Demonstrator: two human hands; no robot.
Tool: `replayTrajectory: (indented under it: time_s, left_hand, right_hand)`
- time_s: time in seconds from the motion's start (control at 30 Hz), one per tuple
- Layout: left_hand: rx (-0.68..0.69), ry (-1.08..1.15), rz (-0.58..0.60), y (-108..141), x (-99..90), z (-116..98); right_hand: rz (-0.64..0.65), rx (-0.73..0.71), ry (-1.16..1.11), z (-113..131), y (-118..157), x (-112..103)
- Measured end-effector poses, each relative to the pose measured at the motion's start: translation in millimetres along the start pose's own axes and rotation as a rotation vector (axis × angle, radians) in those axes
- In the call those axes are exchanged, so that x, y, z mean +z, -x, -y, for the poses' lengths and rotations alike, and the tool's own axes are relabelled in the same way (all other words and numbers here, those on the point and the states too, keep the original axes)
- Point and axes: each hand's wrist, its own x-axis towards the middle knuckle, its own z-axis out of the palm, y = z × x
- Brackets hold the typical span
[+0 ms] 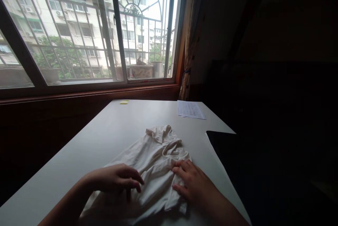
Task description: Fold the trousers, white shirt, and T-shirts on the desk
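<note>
A creased white T-shirt (148, 173) lies spread on the white table, its collar and one sleeve towards the far side. Just above the lower left part of the cloth is my left hand (116, 178), fingers apart and bent downward, with nothing in them. My right hand (194, 182) rests on the shirt's right side below the collar. Its fingers lie spread over the fabric, the thumb well apart from them. The lower edge of the shirt is partly hidden by my left forearm.
On the white table (89, 145) there are printed sheets (190, 109) at the far right and a yellow sticky-note pad (124, 102) at the far left. A dark object (224, 145) covers the right edge. Behind stand a barred window (87, 32) and a tied curtain (188, 50).
</note>
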Motion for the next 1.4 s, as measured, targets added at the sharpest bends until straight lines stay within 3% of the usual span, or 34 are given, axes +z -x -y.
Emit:
replayTrajectory:
  time_s: [0.07,0.17,0.27,0.33,0.43,0.6,0.7,0.77,0.83,0.9,1.0,1.07,1.13,1.23,1.33,1.4]
  left_hand:
    - [0.056,-0.043,-0.233,-6,-6.7,11]
    - [0.155,-0.384,-0.607,-22,-12.4,43]
    - [0.219,-0.694,-0.727,-34,-9.7,69]
    - [0.24,-0.783,-0.698,-35,-3.8,70]
    - [0.245,-0.752,-0.576,-25,7.3,46]
    - [0.156,-0.397,-0.131,-3,22.3,-4]
    - [0.108,-0.241,0.131,1,26.5,-14]
    - [0.101,-0.14,0.186,-2,26.9,-13]
    - [0.137,-0.083,0.045,-11,25.1,-6]
    - [0.215,-0.159,-0.281,-22,21.2,7]
    - [0.315,-0.485,-0.817,-39,12.9,34]
    - [0.287,-0.658,-0.976,-47,7.5,56]
    - [0.249,-0.738,-0.996,-50,2.4,74]
    - [0.231,-0.71,-0.904,-51,-5.8,92]
    - [0.186,-0.674,-0.85,-43,-17.2,94]
    - [0.113,-0.703,-0.887,-33,-26.8,91]
  right_hand:
    - [0.012,0.008,-0.001,-1,-1,1]
    - [0.019,0.021,0.033,-6,-4,-1]
    - [-0.008,0.07,0.103,-18,-6,-2]
    - [-0.043,0.112,0.146,-31,-5,-2]
    - [-0.108,0.172,0.171,-55,-4,0]
    - [-0.187,0.24,0.161,-75,-6,5]
    - [-0.216,0.199,0.119,-73,-8,16]
    - [-0.231,0.148,0.101,-71,-9,25]
    - [-0.233,0.099,0.094,-69,-10,33]
    - [-0.209,0.056,0.085,-68,-10,36]
    - [-0.141,0.009,0.066,-62,-11,32]
    - [-0.124,0.023,0.067,-58,-11,26]
    - [-0.135,0.078,0.095,-56,-10,22]
    - [-0.171,0.175,0.165,-59,-8,20]
    - [-0.219,0.226,0.215,-67,-6,19]
    - [-0.247,0.24,0.224,-71,-6,18]
